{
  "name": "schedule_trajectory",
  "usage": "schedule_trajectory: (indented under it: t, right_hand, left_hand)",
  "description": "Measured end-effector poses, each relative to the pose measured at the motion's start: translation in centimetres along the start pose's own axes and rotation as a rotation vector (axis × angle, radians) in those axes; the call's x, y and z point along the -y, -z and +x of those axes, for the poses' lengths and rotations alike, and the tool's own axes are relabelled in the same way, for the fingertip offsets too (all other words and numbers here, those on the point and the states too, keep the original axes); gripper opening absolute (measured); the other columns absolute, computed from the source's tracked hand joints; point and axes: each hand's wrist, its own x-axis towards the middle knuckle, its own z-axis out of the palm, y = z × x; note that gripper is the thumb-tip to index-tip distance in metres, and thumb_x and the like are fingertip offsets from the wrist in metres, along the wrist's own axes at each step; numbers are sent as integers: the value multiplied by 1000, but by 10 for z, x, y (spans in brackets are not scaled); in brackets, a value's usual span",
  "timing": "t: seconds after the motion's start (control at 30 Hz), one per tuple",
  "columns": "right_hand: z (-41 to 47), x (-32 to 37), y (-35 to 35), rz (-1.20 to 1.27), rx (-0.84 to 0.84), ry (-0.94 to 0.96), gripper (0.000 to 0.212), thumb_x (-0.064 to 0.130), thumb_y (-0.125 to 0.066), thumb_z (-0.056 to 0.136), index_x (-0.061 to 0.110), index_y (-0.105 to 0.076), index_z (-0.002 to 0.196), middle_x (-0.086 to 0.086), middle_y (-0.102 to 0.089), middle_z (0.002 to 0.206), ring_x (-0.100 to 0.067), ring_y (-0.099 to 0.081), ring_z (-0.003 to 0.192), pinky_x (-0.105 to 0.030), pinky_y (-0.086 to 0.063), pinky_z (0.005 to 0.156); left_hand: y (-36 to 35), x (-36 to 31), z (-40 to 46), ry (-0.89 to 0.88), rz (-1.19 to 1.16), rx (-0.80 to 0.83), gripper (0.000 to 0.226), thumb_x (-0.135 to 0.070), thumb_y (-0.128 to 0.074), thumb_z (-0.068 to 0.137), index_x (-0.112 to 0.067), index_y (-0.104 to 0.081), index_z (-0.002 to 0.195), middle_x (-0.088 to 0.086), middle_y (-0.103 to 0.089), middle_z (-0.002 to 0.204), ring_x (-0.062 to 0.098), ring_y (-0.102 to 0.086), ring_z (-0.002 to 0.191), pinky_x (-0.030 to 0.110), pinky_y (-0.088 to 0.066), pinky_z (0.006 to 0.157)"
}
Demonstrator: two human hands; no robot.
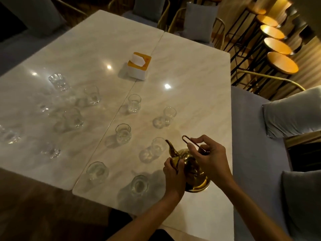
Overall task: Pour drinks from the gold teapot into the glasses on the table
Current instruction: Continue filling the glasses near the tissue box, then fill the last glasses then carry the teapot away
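Note:
The gold teapot (194, 173) hangs tilted above the near right of the marble table (191, 75). Its spout points up and left, the tip next to the rim of a clear glass (158, 145). My right hand (208, 157) pinches the thin wire handle above the pot. My left hand (173, 176) grips the pot's front, at the base of the spout. Several more clear glasses stand around, among them one (139, 186) close to my left wrist, one (97, 172) at the near edge and one (123, 133) further in. Whether liquid is flowing cannot be seen.
A white and orange napkin box (139, 66) stands near the table's middle seam. More glasses sit on the left tabletop, such as one (58, 81) at the far left. A grey sofa with cushions (291, 112) runs along the right; round stools (282, 62) line the far right.

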Motion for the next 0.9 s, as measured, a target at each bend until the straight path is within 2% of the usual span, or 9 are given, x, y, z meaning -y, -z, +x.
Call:
schedule_trajectory:
  t: [0.1, 0.2, 0.27, 0.33, 0.43, 0.53, 0.73, 0.9]
  right_hand:
    - [9, -3, -4, -20, 19, -10, 10, 27, -75, 89, 29, -68, 95, -3, -67, 61, -24, -66, 60, -30, -59, 56]
    - [18, -3, -12, -76, 51, -8, 10, 28, -74, 90, 34, -66, 92, -3, -66, 59, -27, -64, 60, -34, -56, 57]
    - [22, -3, -16, -116, 73, -7, 8, 29, -73, 91, 30, -67, 95, 0, -66, 59, -23, -64, 61, -29, -55, 57]
    - [27, -3, -19, -152, 90, -7, 10, 30, -73, 91, 28, -67, 98, 4, -66, 60, -12, -65, 58, -17, -51, 52]
    - [32, -3, -20, -174, 110, -25, 12, 31, -73, 91, 24, -69, 101, 11, -65, 62, 1, -62, 53, -8, -45, 50]
    - [39, -2, -22, -211, 125, -34, 17, 33, -72, 91, 23, -70, 104, 10, -68, 69, -2, -64, 56, -9, -44, 51]
    - [54, 3, -27, -279, 139, -20, 22, 34, -71, 92, 19, -71, 107, -3, -73, 75, -14, -67, 61, -27, -54, 57]
    - [63, 8, -31, -308, 173, -24, 20, 32, -72, 91, 17, -72, 104, -7, -75, 79, -21, -69, 63, -33, -54, 58]
  left_hand:
    - [-1, 6, 8, 52, -64, 29, 105, -93, -48, 62, -27, -32, 142, 1, -47, 137, 21, -57, 120, 40, -55, 99]
    - [-1, 12, 12, 122, -133, 80, 94, -82, -51, 69, -26, -31, 142, 1, -51, 136, 20, -60, 117, 36, -57, 96]
    - [-1, 13, 13, 160, -169, 100, 81, -76, -52, 73, -30, -32, 137, 0, -52, 135, 19, -61, 116, 37, -56, 96]
    - [-3, 13, 15, 197, -204, 110, 73, -73, -53, 75, -33, -31, 133, 1, -53, 134, 20, -62, 115, 41, -56, 97]
    - [-4, 11, 16, 242, -238, 108, 82, -76, -56, 72, -29, -33, 135, 3, -55, 134, 23, -64, 114, 44, -57, 95]
    - [-5, 9, 19, 261, -246, 121, 89, -79, -55, 69, -29, -31, 139, 3, -54, 136, 23, -64, 115, 44, -57, 94]
    - [-3, 2, 25, 327, -275, 177, 86, -78, -53, 68, -30, -29, 134, 3, -58, 132, 25, -64, 114, 36, -59, 81]
    - [-3, 0, 30, 398, -270, 186, 57, -66, -46, 92, -28, -28, 131, 2, -58, 133, 26, -63, 114, 36, -56, 78]
